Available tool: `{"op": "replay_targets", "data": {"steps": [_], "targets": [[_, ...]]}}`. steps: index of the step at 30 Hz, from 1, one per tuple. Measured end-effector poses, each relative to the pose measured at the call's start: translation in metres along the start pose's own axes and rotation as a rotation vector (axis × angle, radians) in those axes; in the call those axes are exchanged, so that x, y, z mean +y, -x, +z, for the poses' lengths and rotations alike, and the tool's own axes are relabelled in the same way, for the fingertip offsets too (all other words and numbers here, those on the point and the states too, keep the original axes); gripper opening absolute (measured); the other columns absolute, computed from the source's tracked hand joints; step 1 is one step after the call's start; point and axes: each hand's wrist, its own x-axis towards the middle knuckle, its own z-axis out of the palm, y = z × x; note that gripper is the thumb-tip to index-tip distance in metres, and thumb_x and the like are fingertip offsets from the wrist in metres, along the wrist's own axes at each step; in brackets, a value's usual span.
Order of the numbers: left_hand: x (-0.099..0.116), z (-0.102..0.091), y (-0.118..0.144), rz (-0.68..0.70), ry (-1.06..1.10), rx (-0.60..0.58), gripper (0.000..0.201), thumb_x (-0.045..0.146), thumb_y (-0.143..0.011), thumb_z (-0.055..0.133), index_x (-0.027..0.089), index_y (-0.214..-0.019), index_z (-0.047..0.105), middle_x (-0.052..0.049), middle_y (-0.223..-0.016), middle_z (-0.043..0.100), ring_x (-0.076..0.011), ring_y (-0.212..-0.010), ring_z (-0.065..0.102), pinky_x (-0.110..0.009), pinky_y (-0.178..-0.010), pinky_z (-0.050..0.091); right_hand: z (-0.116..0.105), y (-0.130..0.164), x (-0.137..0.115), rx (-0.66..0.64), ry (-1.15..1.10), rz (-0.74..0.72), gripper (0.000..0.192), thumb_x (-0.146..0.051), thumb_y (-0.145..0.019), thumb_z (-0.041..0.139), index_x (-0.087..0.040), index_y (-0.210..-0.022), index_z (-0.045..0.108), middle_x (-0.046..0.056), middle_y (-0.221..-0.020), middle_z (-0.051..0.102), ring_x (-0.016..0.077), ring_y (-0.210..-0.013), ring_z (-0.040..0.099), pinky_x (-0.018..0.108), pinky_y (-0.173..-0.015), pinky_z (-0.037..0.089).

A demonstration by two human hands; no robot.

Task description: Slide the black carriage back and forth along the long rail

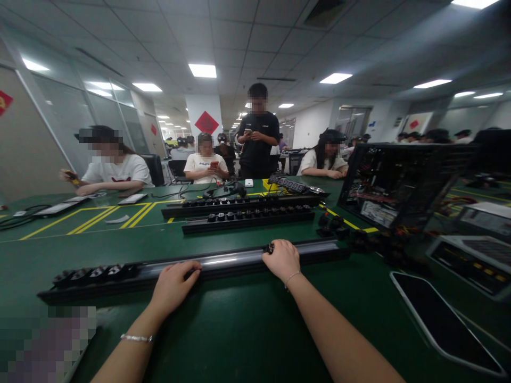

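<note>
The long black power strip [191,268] lies across the green table [247,330]. The left hand [173,284] rests flat on it, holding it steady. The right hand [282,259] grips a small black plug [270,248] on it. 2 more strips [243,213] lie behind it.

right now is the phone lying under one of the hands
No, the phone lies apart on the green table to the right, while the left hand and right hand rest on the long black strip.
</note>
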Motion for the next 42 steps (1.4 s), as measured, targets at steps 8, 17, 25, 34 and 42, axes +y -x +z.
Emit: {"op": "replay_targets", "data": {"steps": [8, 17, 25, 34, 42], "targets": [[-0.001, 0.001, 0.0, 0.007, -0.002, 0.004, 0.027, 0.041, -0.082, 0.04, 0.029, -0.094, 0.062, 0.002, -0.102, 0.068, -0.0181, -0.099, 0.058, -0.033, -0.088, 0.038, 0.004, 0.003, 0.004, 0.055, 0.045, 0.018, 0.038, -0.035, -0.07, 0.05, -0.016, -0.101, 0.06, 0.012, -0.116, 0.057, 0.0279, -0.119, 0.037, 0.04, -0.098, 0.021], [-0.001, 0.002, -0.001, 0.011, 0.012, 0.014, 0.027, 0.04, -0.081, 0.041, 0.028, -0.093, 0.063, 0.002, -0.101, 0.068, -0.0178, -0.097, 0.059, -0.032, -0.087, 0.04, 0.002, 0.002, 0.005, 0.029, -0.025, 0.037, 0.033, -0.033, -0.071, 0.048, -0.018, -0.099, 0.06, 0.01, -0.11, 0.06, 0.0243, -0.112, 0.043, 0.036, -0.094, 0.027], [-0.003, 0.003, 0.0, 0.011, 0.011, 0.016, 0.027, 0.04, -0.082, 0.041, 0.029, -0.093, 0.062, 0.002, -0.101, 0.068, -0.018, -0.097, 0.059, -0.033, -0.088, 0.039, 0.003, 0.004, 0.01, 0.072, -0.009, 0.013, 0.04, -0.033, -0.071, 0.049, -0.017, -0.107, 0.057, 0.01, -0.112, 0.058, 0.0245, -0.114, 0.041, 0.037, -0.097, 0.024], [-0.003, 0.002, 0.0, 0.002, 0.002, 0.004, 0.027, 0.04, -0.082, 0.041, 0.028, -0.094, 0.062, 0.002, -0.102, 0.068, -0.0183, -0.098, 0.058, -0.034, -0.089, 0.038, 0.003, 0.003, 0.013, 0.064, -0.027, 0.032, 0.042, -0.031, -0.073, 0.047, -0.022, -0.113, 0.055, 0.007, -0.116, 0.058, 0.0235, -0.117, 0.04, 0.037, -0.098, 0.023], [-0.002, 0.002, 0.0, 0.001, -0.01, -0.001, 0.027, 0.04, -0.081, 0.041, 0.029, -0.093, 0.062, 0.002, -0.101, 0.068, -0.0187, -0.098, 0.059, -0.035, -0.089, 0.038, -0.001, 0.002, 0.015, 0.071, -0.012, 0.022, 0.038, -0.031, -0.072, 0.048, -0.021, -0.107, 0.057, 0.008, -0.11, 0.06, 0.0228, -0.109, 0.046, 0.036, -0.096, 0.024]]}}
